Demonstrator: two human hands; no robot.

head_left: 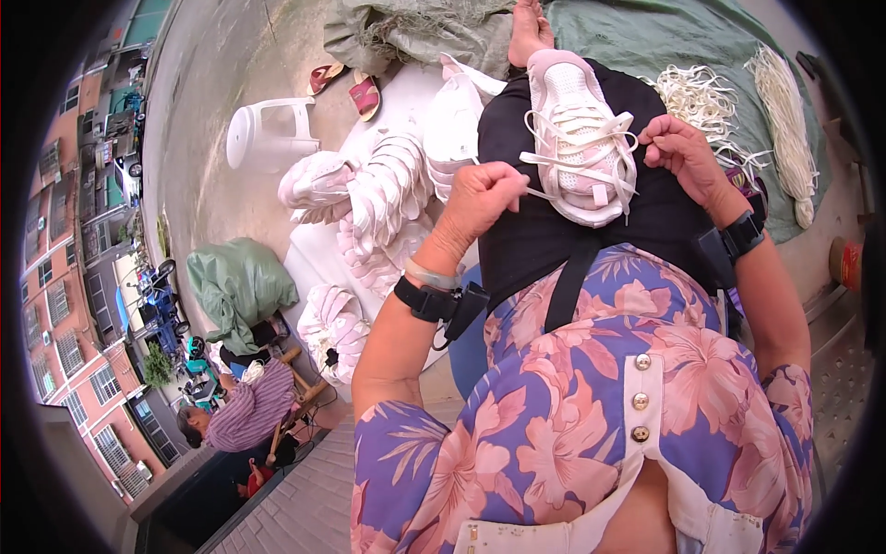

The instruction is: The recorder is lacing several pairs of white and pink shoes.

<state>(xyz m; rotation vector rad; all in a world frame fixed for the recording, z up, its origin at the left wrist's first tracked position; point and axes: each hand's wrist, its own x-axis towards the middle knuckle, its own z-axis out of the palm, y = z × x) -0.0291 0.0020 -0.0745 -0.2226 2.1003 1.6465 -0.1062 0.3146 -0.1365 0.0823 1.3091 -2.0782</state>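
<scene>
1. Shoe: positioned on black-trousered lap, between both hands.
2. Left hand: grip closed, pinching white lace.
3. Right hand: grip nearly closed, fingertips pinching lace.

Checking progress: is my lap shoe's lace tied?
Untied: white lace lies in loose loops over the shoe; the left hand pinches one strand; no bow.
</scene>
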